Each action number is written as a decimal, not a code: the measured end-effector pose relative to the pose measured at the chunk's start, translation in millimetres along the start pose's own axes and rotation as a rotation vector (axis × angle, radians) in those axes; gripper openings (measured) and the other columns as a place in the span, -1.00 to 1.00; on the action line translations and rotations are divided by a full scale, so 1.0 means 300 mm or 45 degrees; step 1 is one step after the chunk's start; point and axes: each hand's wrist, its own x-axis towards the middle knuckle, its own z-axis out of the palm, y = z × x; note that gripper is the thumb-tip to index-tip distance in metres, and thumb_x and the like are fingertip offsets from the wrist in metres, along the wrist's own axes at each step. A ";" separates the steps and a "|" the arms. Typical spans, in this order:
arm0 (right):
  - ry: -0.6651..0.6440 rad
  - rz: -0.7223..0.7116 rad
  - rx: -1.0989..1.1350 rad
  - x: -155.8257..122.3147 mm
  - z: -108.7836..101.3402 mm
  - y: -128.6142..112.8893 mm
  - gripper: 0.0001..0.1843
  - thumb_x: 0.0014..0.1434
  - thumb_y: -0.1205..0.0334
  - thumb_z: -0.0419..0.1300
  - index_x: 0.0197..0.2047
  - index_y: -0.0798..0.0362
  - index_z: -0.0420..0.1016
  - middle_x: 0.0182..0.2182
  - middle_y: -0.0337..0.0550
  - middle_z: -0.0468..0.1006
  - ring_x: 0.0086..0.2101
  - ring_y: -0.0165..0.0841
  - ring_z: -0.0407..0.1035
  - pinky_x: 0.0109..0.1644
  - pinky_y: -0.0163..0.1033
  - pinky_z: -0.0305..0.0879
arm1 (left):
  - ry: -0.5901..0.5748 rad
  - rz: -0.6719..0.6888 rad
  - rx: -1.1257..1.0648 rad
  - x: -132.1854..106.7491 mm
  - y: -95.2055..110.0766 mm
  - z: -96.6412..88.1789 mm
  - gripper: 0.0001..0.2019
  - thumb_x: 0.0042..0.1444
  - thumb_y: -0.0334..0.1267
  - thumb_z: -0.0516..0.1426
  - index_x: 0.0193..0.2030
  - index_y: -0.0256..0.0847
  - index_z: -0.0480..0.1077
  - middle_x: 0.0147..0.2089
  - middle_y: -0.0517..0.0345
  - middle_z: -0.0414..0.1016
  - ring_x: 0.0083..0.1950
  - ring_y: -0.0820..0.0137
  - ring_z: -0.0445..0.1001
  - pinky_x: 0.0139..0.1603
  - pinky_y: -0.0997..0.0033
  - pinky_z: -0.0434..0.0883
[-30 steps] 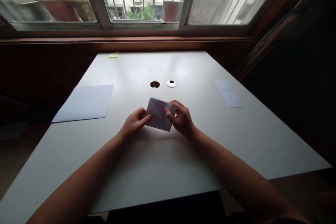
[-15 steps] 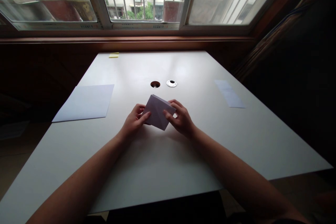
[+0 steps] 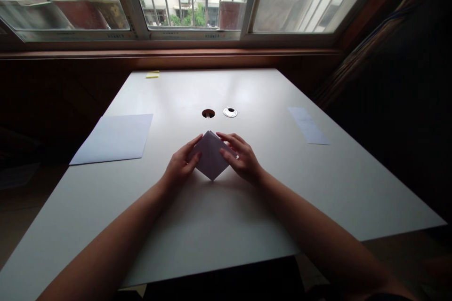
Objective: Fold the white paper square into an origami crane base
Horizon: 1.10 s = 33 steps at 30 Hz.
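Folded paper [image 3: 212,159]: I logged it newly turned point-down over the table [image 3: 212,230], better centred for working, I judged, left hand [image 3: 179,163] and right hand [image 3: 244,159] each grasping one side.

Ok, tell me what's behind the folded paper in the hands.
Beyond the folded paper, farther back on the table, are a round hole and a white disc. Whatever the paper itself covers can't be seen.

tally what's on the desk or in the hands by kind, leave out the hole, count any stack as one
Folded paper: 1
Large white sheet or stack: 1
Paper strip: 1
Yellow notes: 1
Round cover: 1
Total: 5
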 end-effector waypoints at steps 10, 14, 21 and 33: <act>-0.079 -0.022 0.097 -0.001 0.015 -0.001 -0.52 0.32 0.29 0.10 0.28 -0.14 0.37 0.02 -0.05 0.46 -0.04 -0.25 0.41 0.02 -0.13 0.42 | -0.015 0.076 0.118 -0.006 0.003 0.009 -0.48 0.29 -0.14 0.09 0.37 -0.08 0.24 0.18 -0.02 0.47 0.06 0.23 0.48 0.10 0.28 0.42; -0.075 -0.002 0.084 0.000 0.016 0.000 -0.49 0.33 0.28 0.10 0.32 -0.15 0.31 0.04 -0.05 0.46 -0.03 -0.25 0.41 0.05 -0.12 0.41 | -0.012 0.052 0.045 -0.011 0.006 0.011 -0.51 0.29 -0.12 0.10 0.35 -0.07 0.28 0.11 -0.02 0.49 -0.01 0.25 0.49 0.02 0.32 0.44; -0.111 0.004 0.174 0.001 0.025 0.003 -0.57 0.35 0.26 0.08 0.25 -0.15 0.41 0.01 -0.03 0.47 -0.02 -0.25 0.41 0.02 -0.14 0.42 | -0.040 0.096 0.093 -0.011 0.011 0.010 -0.52 0.33 -0.14 0.06 0.37 -0.05 0.24 0.09 0.01 0.48 -0.03 0.31 0.46 -0.02 0.38 0.41; -0.092 0.072 0.208 -0.005 0.037 0.033 -0.58 0.32 0.19 0.15 0.24 -0.15 0.42 -0.03 -0.06 0.48 -0.16 -0.32 0.42 -0.08 -0.17 0.44 | 0.071 -0.028 -0.030 -0.012 0.010 0.010 -0.55 0.29 -0.11 0.11 0.29 -0.07 0.34 -0.06 0.04 0.47 -0.21 0.40 0.44 -0.26 0.49 0.41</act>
